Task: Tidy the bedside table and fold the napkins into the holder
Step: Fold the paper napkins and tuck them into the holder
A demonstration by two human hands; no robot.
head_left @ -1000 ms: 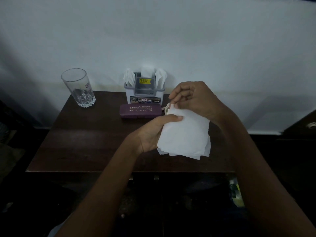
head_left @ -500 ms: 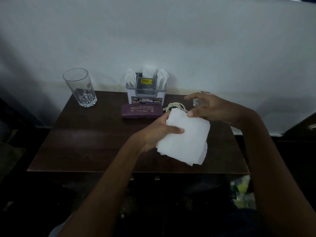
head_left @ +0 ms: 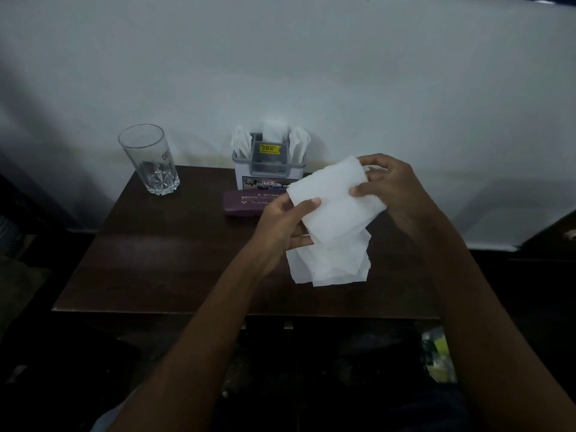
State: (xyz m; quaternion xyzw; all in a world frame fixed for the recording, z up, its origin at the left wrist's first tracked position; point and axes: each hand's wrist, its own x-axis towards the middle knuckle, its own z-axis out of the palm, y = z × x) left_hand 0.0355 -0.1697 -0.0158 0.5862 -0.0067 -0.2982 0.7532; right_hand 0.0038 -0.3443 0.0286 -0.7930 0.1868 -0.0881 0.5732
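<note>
The left hand [head_left: 280, 232] grips the napkins [head_left: 333, 213] at their left edge, thumb in front and fingers behind. The right hand [head_left: 392, 194] pinches the right edge of the top one. The napkins are in the air above the table [head_left: 156, 244], just in front of the holder [head_left: 271, 165], which already has white napkins in it.

They are thin, light, soft paper. They hang limp and will probably tear or slide apart easily, so a gentle pinch at edges or corners seems best.

Half a second ago the right hand was open, only fingertips at the top corner. Now it has closed on the paper, and the stack is higher and covers part of the case [head_left: 246, 204].
</note>
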